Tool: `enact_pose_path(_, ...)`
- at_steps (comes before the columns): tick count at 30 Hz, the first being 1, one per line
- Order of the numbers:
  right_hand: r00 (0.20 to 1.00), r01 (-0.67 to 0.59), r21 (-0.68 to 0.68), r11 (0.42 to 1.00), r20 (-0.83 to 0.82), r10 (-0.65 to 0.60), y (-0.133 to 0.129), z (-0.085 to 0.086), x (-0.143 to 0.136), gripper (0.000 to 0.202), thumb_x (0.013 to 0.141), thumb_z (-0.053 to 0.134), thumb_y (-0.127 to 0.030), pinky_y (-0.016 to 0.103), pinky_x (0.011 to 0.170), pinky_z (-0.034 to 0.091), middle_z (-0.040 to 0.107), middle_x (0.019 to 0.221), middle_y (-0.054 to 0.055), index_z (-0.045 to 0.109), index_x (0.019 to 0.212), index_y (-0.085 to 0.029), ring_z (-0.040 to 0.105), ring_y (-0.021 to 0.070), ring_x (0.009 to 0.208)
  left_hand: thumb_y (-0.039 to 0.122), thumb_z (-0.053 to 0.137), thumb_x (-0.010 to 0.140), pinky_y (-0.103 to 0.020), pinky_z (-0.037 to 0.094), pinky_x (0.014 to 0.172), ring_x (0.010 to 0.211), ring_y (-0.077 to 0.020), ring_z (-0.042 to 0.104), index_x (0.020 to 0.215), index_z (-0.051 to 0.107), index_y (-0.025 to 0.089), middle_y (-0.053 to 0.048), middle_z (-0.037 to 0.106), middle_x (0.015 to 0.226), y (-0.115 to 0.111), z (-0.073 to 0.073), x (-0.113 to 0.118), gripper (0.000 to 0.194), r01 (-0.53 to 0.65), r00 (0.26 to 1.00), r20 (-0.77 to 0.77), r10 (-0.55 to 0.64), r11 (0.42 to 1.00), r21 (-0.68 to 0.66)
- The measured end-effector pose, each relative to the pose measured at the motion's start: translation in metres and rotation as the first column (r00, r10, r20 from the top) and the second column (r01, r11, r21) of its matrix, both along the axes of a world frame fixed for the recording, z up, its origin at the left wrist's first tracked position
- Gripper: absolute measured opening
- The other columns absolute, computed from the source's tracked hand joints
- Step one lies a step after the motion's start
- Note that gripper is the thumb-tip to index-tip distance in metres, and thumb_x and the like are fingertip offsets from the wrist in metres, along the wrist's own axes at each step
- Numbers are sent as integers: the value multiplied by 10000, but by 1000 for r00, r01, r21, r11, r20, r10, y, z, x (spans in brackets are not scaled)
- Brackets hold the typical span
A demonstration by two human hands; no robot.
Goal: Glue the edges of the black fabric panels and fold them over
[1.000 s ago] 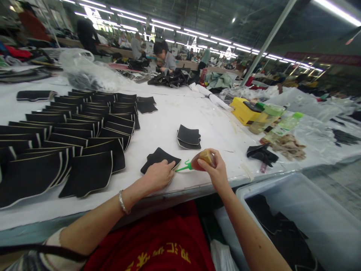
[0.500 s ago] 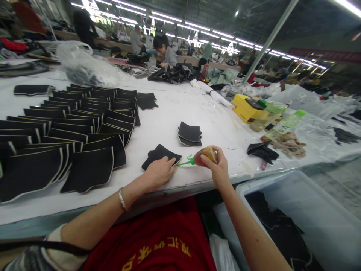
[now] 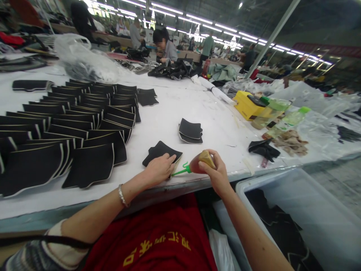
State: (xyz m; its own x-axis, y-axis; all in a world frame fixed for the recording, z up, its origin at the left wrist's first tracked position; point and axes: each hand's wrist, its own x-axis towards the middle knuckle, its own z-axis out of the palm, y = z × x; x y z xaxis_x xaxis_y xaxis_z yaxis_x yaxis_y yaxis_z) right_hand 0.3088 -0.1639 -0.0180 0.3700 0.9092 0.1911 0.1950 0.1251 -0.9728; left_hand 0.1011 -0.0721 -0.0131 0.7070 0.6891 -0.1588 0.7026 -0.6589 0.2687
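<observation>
My left hand (image 3: 160, 166) lies flat on a black, light-edged panel (image 3: 158, 151) near the table's front edge, fingers stretched out and pressing it down. In my right hand (image 3: 216, 169) is a squeeze bottle (image 3: 199, 162) of amber liquid, tilted with its green nozzle (image 3: 182, 171) pointing left. The nozzle tip reaches the panel's near right edge, just beside my left fingers. Two similar black pieces (image 3: 190, 130) lie stacked a little beyond. Many overlapping rows of black panels (image 3: 93, 162) spread over the left of the table.
A yellow box (image 3: 248, 105), clear bottles (image 3: 287, 122), a crumpled brown cloth (image 3: 291, 143) and a black scrap (image 3: 263, 149) lie to the right. Below the edge stands a translucent bin (image 3: 307, 195) with black pieces. A plastic bag (image 3: 84, 60) sits at the back left; a person (image 3: 166, 47) works beyond.
The bottle's nozzle has moved left and nearer to me along the panel's edge, my right hand shifting slightly with it. My left hand stays on the panel.
</observation>
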Motion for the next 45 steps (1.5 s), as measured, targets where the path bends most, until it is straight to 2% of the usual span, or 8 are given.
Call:
enact_pose_path(7, 999, 31, 18, 999, -21, -31, -4, -2, -1, 463, 712, 780, -380, 362, 821, 467, 609, 934, -4, 577, 1108, -253, 574, 207, 867, 276, 294, 986, -362, 492, 804, 891, -237, 613, 1429, 420, 116, -143, 599, 1132, -1, -1, 1, 488, 14, 1000, 7, -14, 1000, 24)
enact_pose_path(12, 996, -62, 1, 998, -70, 62, -5, -2, -3, 464, 725, 764, -382, 374, 829, 467, 604, 958, 1, 573, 1129, -257, 572, 208, 875, 260, 311, 979, -375, 502, 808, 886, -240, 611, 1421, 420, 98, -150, 597, 1131, 0, -5, 0, 483, 44, 999, 19, -45, 999, 25)
enact_pose_path(17, 999, 47, 37, 998, 0, -47, -1, -4, 2, 474, 719, 776, -375, 374, 843, 461, 603, 974, 8, 565, 1126, -256, 564, 217, 907, 269, 327, 984, -360, 506, 834, 937, -236, 600, 1377, 476, 147, -151, 602, 1145, 1, -9, -1, 438, 54, 998, 40, -56, 997, 47)
enact_pose_path(23, 996, -63, 1, 998, -69, 63, -7, -9, -7, 456, 740, 763, -365, 350, 833, 457, 608, 968, -1, 562, 1136, -263, 568, 201, 882, 270, 314, 986, -354, 506, 814, 872, -222, 615, 1420, 425, 130, -137, 600, 1117, 0, -4, -1, 470, 39, 999, 13, -39, 999, 34)
enact_pose_path(31, 992, 119, 112, 987, 30, -123, 12, -5, 16, 487, 717, 776, -381, 366, 866, 444, 584, 1000, 10, 548, 1123, -240, 551, 212, 918, 271, 298, 981, -370, 487, 838, 921, -248, 617, 1430, 420, 120, -144, 590, 1145, 3, -6, 0, 489, 20, 999, 40, -19, 999, -26)
enact_pose_path(37, 997, -20, -21, 1000, -69, 18, -1, -10, 4, 431, 745, 753, -386, 333, 795, 456, 607, 937, -12, 571, 1112, -251, 561, 191, 839, 275, 301, 981, -348, 478, 855, 946, -236, 614, 1438, 409, 136, -141, 587, 1171, 3, -5, 0, 489, -1, 999, 41, 3, 999, -50)
enact_pose_path(42, 988, 139, 46, 989, -76, -135, 2, -14, 9, 433, 735, 769, -386, 326, 808, 463, 605, 972, -9, 570, 1092, -243, 562, 184, 871, 279, 290, 985, -373, 478, 886, 984, -250, 605, 1436, 412, 128, -160, 578, 1212, 3, -5, 1, 491, 10, 999, 36, -8, 998, -57)
enact_pose_path(45, 989, 110, 19, 994, -99, -108, 0, -11, 5, 466, 708, 790, -388, 326, 791, 485, 616, 946, -8, 581, 1095, -235, 574, 184, 854, 275, 301, 982, -368, 473, 903, 1017, -251, 603, 1425, 431, 154, -158, 583, 1227, 3, -5, 1, 477, 4, 999, 40, -1, 998, -68)
